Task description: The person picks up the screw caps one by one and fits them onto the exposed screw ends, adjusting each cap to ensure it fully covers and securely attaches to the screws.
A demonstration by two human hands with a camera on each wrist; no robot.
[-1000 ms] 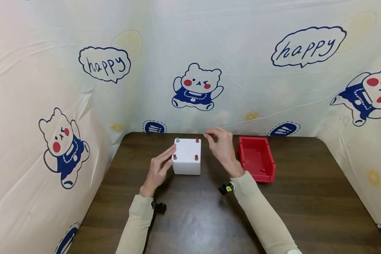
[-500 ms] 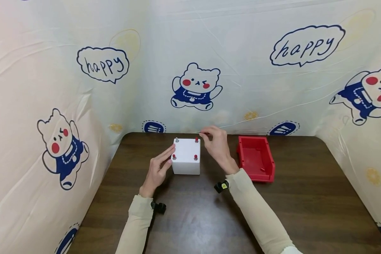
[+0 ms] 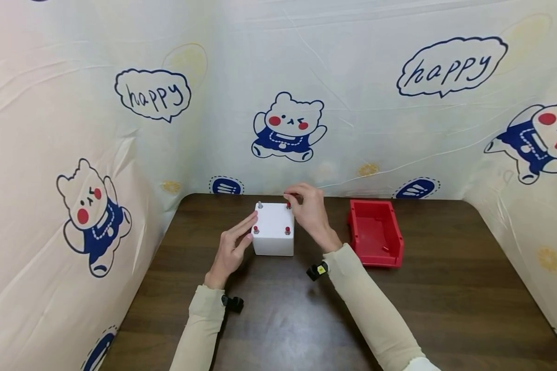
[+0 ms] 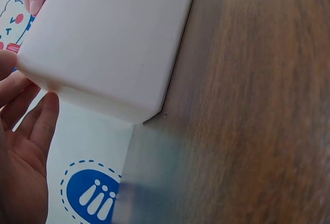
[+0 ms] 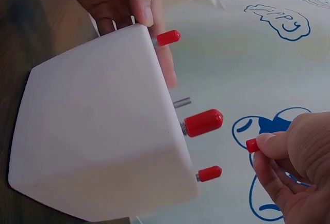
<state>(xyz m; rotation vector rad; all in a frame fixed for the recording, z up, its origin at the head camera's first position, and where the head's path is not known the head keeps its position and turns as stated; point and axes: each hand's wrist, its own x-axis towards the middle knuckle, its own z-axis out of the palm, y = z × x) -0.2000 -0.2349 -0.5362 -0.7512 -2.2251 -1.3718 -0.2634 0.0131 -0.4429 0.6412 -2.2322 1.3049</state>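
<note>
A white box stands on the table with metal studs rising from its top corners. Red caps cover three of them, including the large-looking red cap in the right wrist view. The bare stud is at the back left corner. My left hand rests against the box's left side, fingers stretched along the top edge and thumb near the front corner. Between thumb and fingertips, my right hand pinches another small red cap, held apart from the studs above the box's back right corner.
To the right of the box stands a red bin, with small red pieces inside. The dark wooden table ends at a patterned cloth backdrop behind and at both sides.
My right hand has moved left, from beside the box to over its back right corner, with the red cap in its pinch. The left hand and the box have stayed put.
</note>
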